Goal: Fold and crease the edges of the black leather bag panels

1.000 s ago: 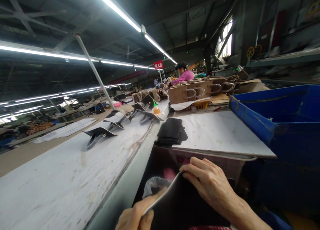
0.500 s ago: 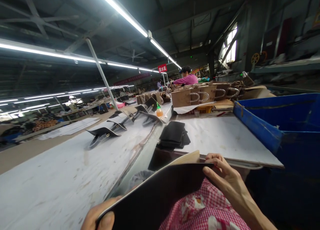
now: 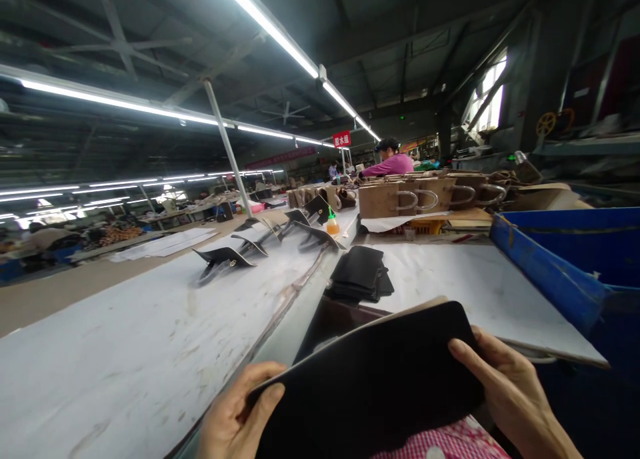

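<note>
In the left hand, the pinched left end of a black panel; in the right hand, the pinched right edge. Held up in front of the right-hand white surface's near edge, slightly bowed. Looks light, springy, likely smooth; best gripped by opposite edges, avoiding creases.

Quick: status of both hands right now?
Left hand: closed on the flat black sheet, its left end.
Right hand: closed on the sheet's right end.
</note>
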### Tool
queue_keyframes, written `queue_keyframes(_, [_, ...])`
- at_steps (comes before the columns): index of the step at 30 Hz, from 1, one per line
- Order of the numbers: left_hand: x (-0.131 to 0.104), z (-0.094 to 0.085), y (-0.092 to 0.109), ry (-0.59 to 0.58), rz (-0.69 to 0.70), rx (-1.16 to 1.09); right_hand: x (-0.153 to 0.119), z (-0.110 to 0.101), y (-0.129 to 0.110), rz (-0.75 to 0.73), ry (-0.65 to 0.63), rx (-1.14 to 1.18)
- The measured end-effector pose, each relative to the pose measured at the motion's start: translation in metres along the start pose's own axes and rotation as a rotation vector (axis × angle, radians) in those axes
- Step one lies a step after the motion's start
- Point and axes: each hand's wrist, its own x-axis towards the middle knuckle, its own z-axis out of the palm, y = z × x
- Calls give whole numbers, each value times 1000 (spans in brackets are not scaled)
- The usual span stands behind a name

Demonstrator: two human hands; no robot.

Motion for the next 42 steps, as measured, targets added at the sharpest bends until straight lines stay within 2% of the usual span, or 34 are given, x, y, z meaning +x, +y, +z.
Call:
queue_keyframes(3, [8, 5, -14, -221, 257, 251, 1, -6, -1, -112, 59, -234])
queue_keyframes(5, [9, 14, -21, -291, 384, 365, 0, -6, -1, -233, 105, -420])
queue_keyframes(8, [5, 33, -18, -313, 397, 379, -2, 0, -4, -370, 103, -594])
queue_keyframes(11, [1, 48, -6, -293, 410, 283, -6, 8, -9, -419, 72, -633])
queue_keyframes(14, [-1, 56, 4, -262, 458, 210, -6, 15, -14, -428, -24, -619])
queue_keyframes(17, [-5, 59, 4, -229, 501, 197, -5, 23, -18, -399, -143, -564])
queue_keyframes(20, [-9, 60, -3, -159, 505, 189, -5, 30, -23, -405, -192, -507])
queue_keyframes(23, [-10, 60, -7, -192, 550, 184, -7, 34, -27, -428, -175, -468])
queue_keyframes(26, [-11, 61, -7, -249, 628, 207, -9, 35, -28, -384, -118, -405])
queue_keyframes(31, [-21, 68, -7, -172, 591, 162, -10, 33, -24, -282, -37, -330])
queue_keyframes(35, [-22, 73, -8, -171, 627, 194, -11, 34, -24, -305, -15, -341])
queue_keyframes(39, [-20, 81, -5, -200, 702, 227, -19, 42, -28, -368, -76, -388])
queue_keyframes(42, [-24, 86, -2, -129, 635, 164, -24, 50, -34, -447, -133, -394])
